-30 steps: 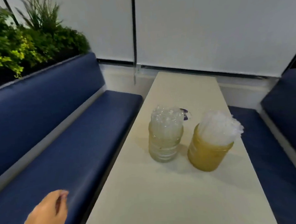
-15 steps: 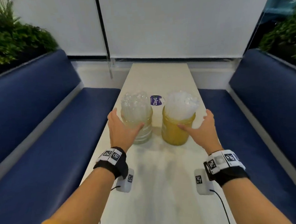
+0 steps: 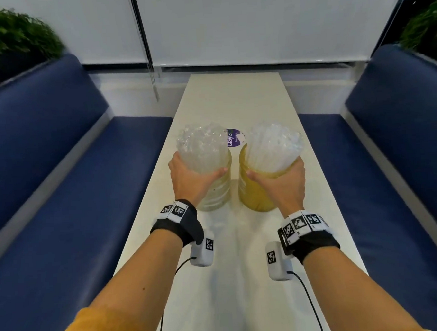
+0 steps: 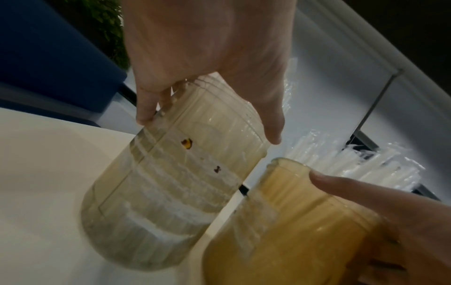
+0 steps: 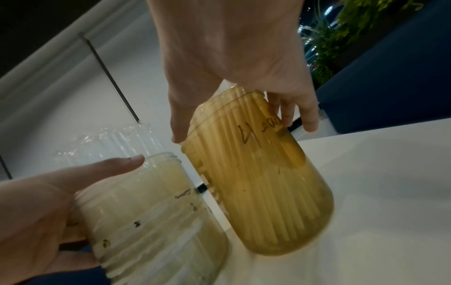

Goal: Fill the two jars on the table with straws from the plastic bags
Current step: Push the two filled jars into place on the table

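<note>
Two jars stand side by side on the white table. The clear jar on the left is packed with clear straws that rise above its rim. My left hand grips it round the neck, thumb on the near side. The amber jar on the right holds white straws, and my right hand grips its neck likewise. In the left wrist view my left hand wraps the clear jar. In the right wrist view my right hand wraps the amber jar. No plastic bags are in view.
A purple round label lies on the table just behind the jars. Blue padded benches run along both sides of the table. White blinds close the far end, and plants stand behind the left bench.
My view has swung from the left bench to the table's middle. Both hands came forward, reached the jars with open fingers, and now grip them at the necks.
</note>
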Demonstrator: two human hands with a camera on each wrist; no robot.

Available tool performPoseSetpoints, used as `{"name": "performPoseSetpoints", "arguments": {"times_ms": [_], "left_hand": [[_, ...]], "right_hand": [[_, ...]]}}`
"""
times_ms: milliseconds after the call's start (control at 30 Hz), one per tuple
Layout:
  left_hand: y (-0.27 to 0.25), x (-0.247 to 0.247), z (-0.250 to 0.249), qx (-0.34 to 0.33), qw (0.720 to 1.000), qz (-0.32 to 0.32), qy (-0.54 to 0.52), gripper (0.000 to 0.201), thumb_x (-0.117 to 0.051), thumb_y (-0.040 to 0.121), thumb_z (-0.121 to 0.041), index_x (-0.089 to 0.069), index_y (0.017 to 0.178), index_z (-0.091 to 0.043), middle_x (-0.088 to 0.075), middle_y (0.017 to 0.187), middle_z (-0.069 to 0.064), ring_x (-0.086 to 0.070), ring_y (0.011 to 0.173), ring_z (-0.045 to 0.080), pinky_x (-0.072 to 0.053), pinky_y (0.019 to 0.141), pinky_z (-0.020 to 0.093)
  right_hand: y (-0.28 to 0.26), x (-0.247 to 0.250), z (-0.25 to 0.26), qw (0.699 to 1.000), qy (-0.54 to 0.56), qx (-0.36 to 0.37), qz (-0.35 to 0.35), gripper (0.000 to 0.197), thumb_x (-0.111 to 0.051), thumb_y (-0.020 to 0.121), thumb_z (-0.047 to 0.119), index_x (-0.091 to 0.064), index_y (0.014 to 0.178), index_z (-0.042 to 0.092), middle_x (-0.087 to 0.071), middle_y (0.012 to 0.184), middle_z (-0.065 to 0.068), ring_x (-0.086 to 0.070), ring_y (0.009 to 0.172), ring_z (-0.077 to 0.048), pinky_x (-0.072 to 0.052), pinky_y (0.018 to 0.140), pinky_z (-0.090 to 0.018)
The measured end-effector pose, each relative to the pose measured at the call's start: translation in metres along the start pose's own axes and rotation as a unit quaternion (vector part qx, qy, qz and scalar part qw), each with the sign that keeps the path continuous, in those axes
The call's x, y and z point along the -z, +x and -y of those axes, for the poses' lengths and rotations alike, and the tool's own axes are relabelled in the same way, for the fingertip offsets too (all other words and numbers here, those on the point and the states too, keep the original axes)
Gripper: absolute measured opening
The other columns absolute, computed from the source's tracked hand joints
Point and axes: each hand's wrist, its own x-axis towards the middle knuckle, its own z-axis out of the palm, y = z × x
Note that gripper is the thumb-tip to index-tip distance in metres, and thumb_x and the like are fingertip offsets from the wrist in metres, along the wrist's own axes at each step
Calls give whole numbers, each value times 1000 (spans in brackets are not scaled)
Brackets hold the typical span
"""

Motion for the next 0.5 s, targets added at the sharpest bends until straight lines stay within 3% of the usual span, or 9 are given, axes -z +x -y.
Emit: {"name": "performPoseSetpoints", "arguments": {"times_ms": [167, 500], "left_hand": [[25, -25, -13, 5, 1000, -6, 2, 124, -95, 40, -60, -37, 142, -20, -44, 134, -1, -46, 129, 21, -46, 109, 42], [63, -38, -29, 27, 999, 21, 30, 134, -94, 40, -64, -31, 147, -15, -40, 142, 4, -41, 137, 26, -41, 114, 47]], "right_hand": [[29, -20, 9, 999, -34, -4, -7, 128, -84, 34, 76, -37, 139, 22, -51, 132, 3, -55, 123, -24, -51, 99, -51], [71, -28, 29, 997, -62, -30, 28, 134, -87, 39, 69, -29, 147, 13, -46, 140, -5, -49, 132, -29, -48, 103, -51]]}}
